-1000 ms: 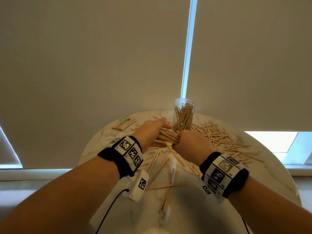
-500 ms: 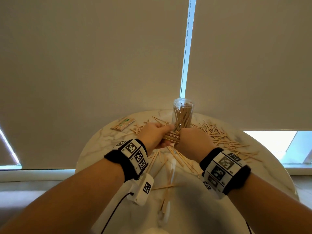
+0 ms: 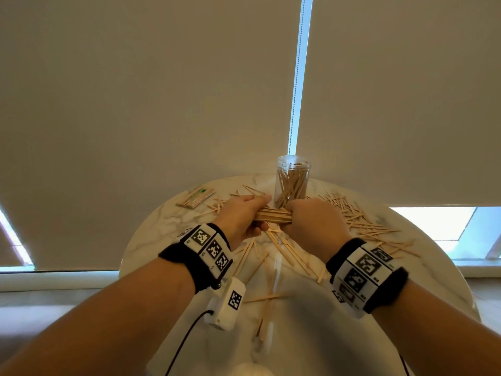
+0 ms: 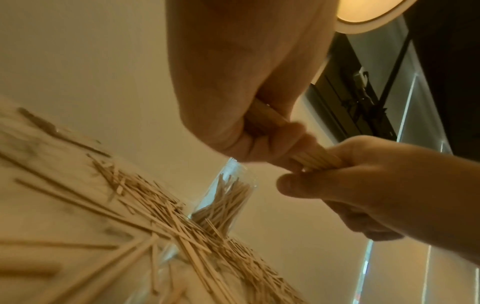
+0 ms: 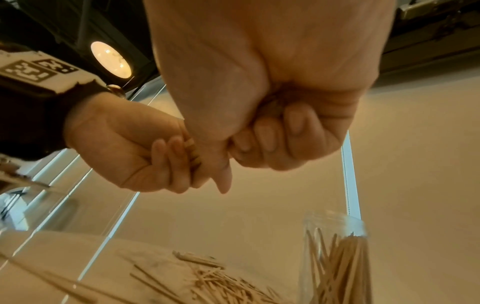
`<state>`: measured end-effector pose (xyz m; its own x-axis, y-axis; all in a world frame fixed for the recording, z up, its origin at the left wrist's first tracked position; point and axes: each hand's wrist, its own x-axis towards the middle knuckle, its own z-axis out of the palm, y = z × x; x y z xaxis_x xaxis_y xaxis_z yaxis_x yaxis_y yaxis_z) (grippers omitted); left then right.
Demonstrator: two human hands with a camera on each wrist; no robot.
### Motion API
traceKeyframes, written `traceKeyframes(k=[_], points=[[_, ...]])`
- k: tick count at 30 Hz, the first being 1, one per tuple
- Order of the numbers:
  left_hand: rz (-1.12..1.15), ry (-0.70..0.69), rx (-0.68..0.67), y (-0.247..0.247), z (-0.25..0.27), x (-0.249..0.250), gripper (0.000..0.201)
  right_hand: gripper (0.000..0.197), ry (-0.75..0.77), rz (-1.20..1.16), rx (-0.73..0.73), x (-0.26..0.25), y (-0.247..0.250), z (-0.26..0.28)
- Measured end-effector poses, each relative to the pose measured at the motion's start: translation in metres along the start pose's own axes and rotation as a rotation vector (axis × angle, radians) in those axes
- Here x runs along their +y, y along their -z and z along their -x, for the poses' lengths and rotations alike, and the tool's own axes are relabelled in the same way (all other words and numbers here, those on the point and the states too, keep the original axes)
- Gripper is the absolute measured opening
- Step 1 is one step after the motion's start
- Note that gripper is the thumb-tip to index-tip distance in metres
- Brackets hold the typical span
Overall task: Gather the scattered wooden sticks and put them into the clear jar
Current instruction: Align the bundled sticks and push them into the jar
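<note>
Both hands grip one bundle of wooden sticks (image 3: pixel 273 215) lying level above the round marble table (image 3: pixel 168 221). My left hand (image 3: pixel 244 217) curls round its left end, my right hand (image 3: pixel 311 221) round its right end. The left wrist view shows the bundle (image 4: pixel 315 159) between both fists; in the right wrist view only its edge (image 5: pixel 193 153) shows. The clear jar (image 3: pixel 292 183) stands upright just behind the hands, partly filled with sticks, also seen as the jar (image 4: pixel 223 197) and the jar (image 5: pixel 335 261). Several loose sticks (image 3: pixel 352 221) lie right of the jar and more sticks (image 3: pixel 284 251) below the hands.
A small paper-wrapped packet (image 3: pixel 195 197) lies at the table's far left. A window blind (image 3: pixel 162 90) hangs directly behind the table. A white device with a cable (image 3: pixel 226 305) hangs under my left wrist. The table's right edge (image 3: pixel 447 267) curves close to the scattered sticks.
Both hands have lifted the bundle off the table and drawn it tighter and level, shifting slightly toward the jar. The loose fan of sticks between them has closed into one bundle.
</note>
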<state>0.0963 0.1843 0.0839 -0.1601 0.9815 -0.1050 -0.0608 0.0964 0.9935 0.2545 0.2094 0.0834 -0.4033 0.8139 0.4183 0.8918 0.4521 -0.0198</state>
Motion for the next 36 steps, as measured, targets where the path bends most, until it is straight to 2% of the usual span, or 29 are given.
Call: traceKeyframes(k=[2, 5, 7, 10, 13, 15, 17, 19, 22, 23, 25, 27, 31, 33, 36], points=[[0.002, 0.049, 0.013, 0.004, -0.002, 0.005, 0.042, 0.02, -0.009, 0.015, -0.042, 0.004, 0.002, 0.0], [0.206, 0.104, 0.003, 0.004, -0.005, 0.011, 0.051, 0.018, -0.014, 0.015, -0.063, 0.001, 0.0, 0.001], [0.213, 0.093, -0.014, -0.005, -0.003, 0.012, 0.046, 0.019, -0.009, 0.033, -0.047, -0.003, 0.0, -0.001], [0.161, 0.055, 0.036, -0.014, -0.008, 0.008, 0.037, 0.024, 0.036, 0.038, -0.077, -0.002, 0.004, -0.005], [0.217, 0.058, 0.076, -0.015, -0.02, 0.007, 0.031, 0.05, 0.162, -0.022, -0.169, 0.0, 0.002, -0.004], [0.234, 0.097, 0.033, -0.017, -0.028, 0.008, 0.034, 0.065, 0.204, -0.075, -0.221, 0.006, 0.002, -0.005], [0.255, 0.143, -0.028, -0.017, -0.039, 0.011, 0.047, 0.067, 0.176, -0.117, -0.268, 0.02, 0.007, -0.013], [0.285, 0.154, -0.012, -0.017, -0.057, 0.016, 0.053, 0.063, 0.103, -0.151, -0.277, 0.038, 0.017, -0.028], [0.119, 0.082, 0.098, -0.019, -0.09, 0.022, 0.028, 0.064, -0.006, -0.159, -0.221, 0.065, 0.035, -0.065], [0.028, 0.059, 0.1, -0.021, -0.102, 0.024, 0.027, 0.066, -0.046, -0.138, -0.205, 0.073, 0.039, -0.081], [-0.171, 0.027, 0.07, -0.027, -0.128, 0.028, 0.048, 0.067, -0.118, -0.079, -0.194, 0.088, 0.045, -0.116], [-0.362, -0.009, 0.053, -0.034, -0.153, 0.031, 0.079, 0.059, -0.154, -0.013, -0.193, 0.097, 0.044, -0.152], [-0.458, -0.075, 0.017, -0.047, -0.198, 0.025, 0.127, 0.049, -0.06, 0.256, -0.289, 0.098, 0.033, -0.212], [-0.43, -0.101, -0.036, -0.052, -0.215, 0.021, 0.139, 0.047, -0.009, 0.359, -0.356, 0.092, 0.024, -0.231], [-0.414, -0.133, -0.07, -0.056, -0.229, 0.015, 0.131, 0.046, 0.009, 0.39, -0.451, 0.081, 0.006, -0.254]])
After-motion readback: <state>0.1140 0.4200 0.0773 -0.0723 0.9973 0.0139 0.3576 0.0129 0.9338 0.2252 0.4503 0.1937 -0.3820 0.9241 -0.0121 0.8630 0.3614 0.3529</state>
